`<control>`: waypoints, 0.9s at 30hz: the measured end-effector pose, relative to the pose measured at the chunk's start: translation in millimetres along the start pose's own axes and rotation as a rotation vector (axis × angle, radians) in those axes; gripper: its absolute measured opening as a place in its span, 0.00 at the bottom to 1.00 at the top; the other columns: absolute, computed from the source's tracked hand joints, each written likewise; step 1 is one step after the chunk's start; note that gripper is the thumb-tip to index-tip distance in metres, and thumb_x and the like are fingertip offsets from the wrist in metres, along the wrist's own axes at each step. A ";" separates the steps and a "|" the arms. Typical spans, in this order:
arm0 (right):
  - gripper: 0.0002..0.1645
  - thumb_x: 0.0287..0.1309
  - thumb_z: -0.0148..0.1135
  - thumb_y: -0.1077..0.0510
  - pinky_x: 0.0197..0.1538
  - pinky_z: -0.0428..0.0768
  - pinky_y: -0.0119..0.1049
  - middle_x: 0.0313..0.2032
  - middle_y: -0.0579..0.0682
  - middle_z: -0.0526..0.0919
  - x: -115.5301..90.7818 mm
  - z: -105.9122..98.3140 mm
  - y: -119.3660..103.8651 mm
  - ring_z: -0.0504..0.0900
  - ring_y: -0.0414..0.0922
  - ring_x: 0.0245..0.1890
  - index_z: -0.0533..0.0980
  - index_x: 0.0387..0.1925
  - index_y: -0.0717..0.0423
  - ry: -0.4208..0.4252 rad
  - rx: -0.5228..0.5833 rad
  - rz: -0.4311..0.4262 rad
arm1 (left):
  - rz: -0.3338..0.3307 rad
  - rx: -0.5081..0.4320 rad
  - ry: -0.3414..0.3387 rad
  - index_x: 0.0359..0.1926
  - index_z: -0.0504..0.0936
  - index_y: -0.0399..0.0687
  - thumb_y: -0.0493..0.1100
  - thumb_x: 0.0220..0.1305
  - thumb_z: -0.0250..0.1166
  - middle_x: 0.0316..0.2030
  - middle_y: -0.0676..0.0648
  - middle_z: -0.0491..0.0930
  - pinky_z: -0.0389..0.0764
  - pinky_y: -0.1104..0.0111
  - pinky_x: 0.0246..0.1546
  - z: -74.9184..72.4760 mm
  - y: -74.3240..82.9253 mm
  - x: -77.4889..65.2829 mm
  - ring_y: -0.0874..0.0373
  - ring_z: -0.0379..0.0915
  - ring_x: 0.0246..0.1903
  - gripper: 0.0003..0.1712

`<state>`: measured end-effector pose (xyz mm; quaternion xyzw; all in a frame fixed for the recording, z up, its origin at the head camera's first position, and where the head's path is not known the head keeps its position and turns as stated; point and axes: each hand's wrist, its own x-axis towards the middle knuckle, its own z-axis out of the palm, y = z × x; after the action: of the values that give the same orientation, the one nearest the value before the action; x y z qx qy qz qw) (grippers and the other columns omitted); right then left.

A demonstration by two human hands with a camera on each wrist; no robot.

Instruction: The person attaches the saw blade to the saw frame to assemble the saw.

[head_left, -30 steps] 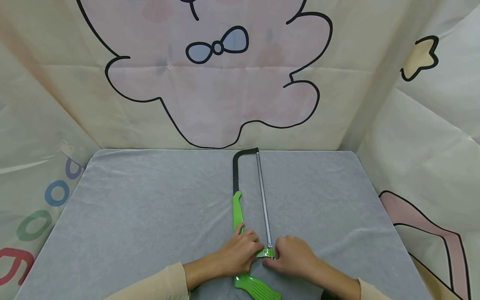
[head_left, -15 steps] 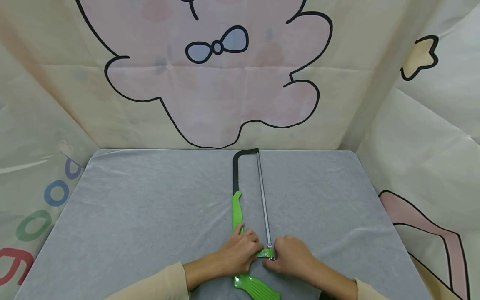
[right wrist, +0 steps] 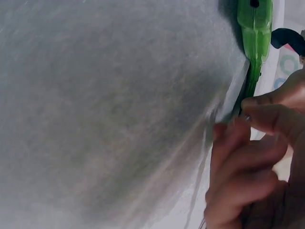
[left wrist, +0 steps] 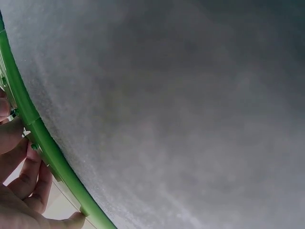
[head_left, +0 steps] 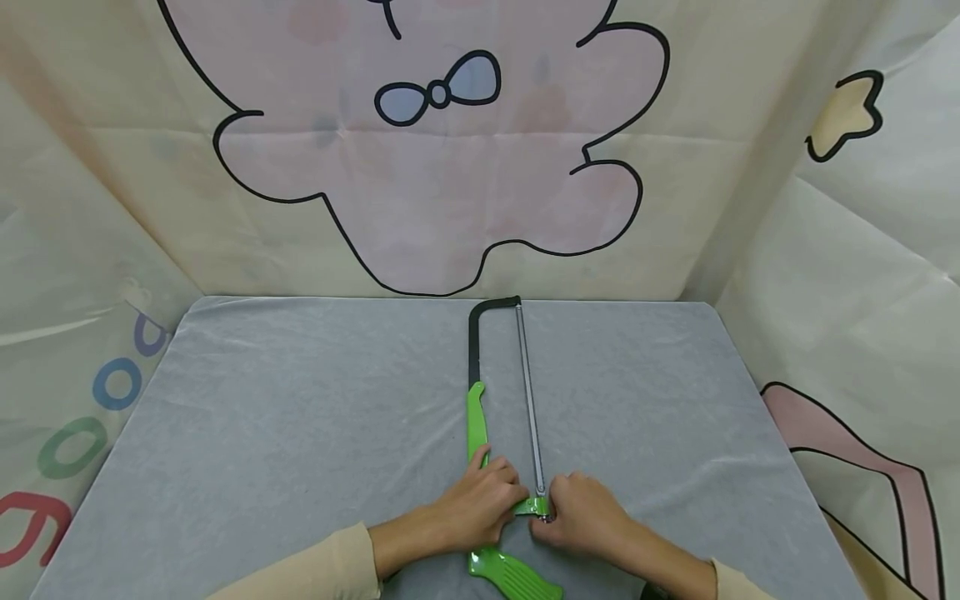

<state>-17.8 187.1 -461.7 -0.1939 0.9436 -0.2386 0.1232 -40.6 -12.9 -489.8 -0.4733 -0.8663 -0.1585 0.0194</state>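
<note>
A hacksaw [head_left: 476, 417] with a green body, a black front bow and a thin metal blade [head_left: 530, 400] lies on the grey cloth, its far end at the back edge. My left hand [head_left: 476, 504] grips its green frame just ahead of the ribbed green handle [head_left: 517, 577]; in the left wrist view, fingers are curled along the frame. Beside the green blade mount [head_left: 532, 506], my right hand [head_left: 588, 512] pinches a small metal fastener [right wrist: 247, 117] between thumb and fingers. Most of that fastener is hidden by the fingertips.
Grey cloth [head_left: 315, 400] covers the table. A pale printed curtain [head_left: 450, 183] stands right behind its back edge, and similar fabric panels rise at both sides.
Both hands keep their places on the hacksaw. Slightly more of the metal fastener shows beside my right thumb, and the head view has shifted a little.
</note>
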 end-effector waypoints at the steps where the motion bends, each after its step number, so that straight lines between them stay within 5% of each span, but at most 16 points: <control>1: 0.28 0.42 0.70 0.50 0.12 0.50 0.24 0.08 0.29 0.52 0.0 -0.3 0.9 0.50 0.26 0.10 0.58 0.08 0.42 -0.023 0.034 0.000 | 0.000 0.001 -0.001 0.36 0.85 0.54 0.38 0.50 0.72 0.34 0.56 0.78 0.68 0.44 0.59 -0.1 0.0 -0.1 0.61 0.71 0.44 0.10; 9: 0.30 0.50 0.68 0.55 0.14 0.47 0.21 0.07 0.29 0.52 1.6 -3.2 12.0 0.47 0.24 0.09 0.58 0.06 0.47 -0.152 0.312 -0.057 | -0.011 0.001 -0.017 0.36 0.85 0.54 0.38 0.49 0.73 0.35 0.56 0.79 0.67 0.44 0.59 -1.6 0.2 0.1 0.61 0.71 0.44 0.11; 16: 0.28 0.55 0.67 0.57 0.13 0.55 0.21 0.07 0.31 0.63 2.3 -4.0 21.2 0.57 0.25 0.07 0.64 0.06 0.55 -0.255 0.454 -0.051 | -0.016 -0.008 -0.018 0.35 0.85 0.54 0.38 0.48 0.73 0.35 0.56 0.79 0.66 0.43 0.60 -2.2 0.5 0.6 0.61 0.71 0.44 0.11; 27: 0.21 0.60 0.63 0.58 0.13 0.64 0.25 0.12 0.56 0.78 2.7 -4.4 32.0 0.67 0.31 0.07 0.78 0.15 0.66 -0.392 0.667 0.020 | -0.028 -0.039 -0.051 0.39 0.86 0.53 0.39 0.51 0.75 0.36 0.55 0.79 0.66 0.43 0.61 -0.8 -0.3 1.3 0.61 0.71 0.45 0.12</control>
<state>-31.6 213.6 -474.2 -0.1757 0.7744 -0.4896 0.3601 -41.6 -12.3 -488.9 -0.4654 -0.8698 -0.1634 -0.0140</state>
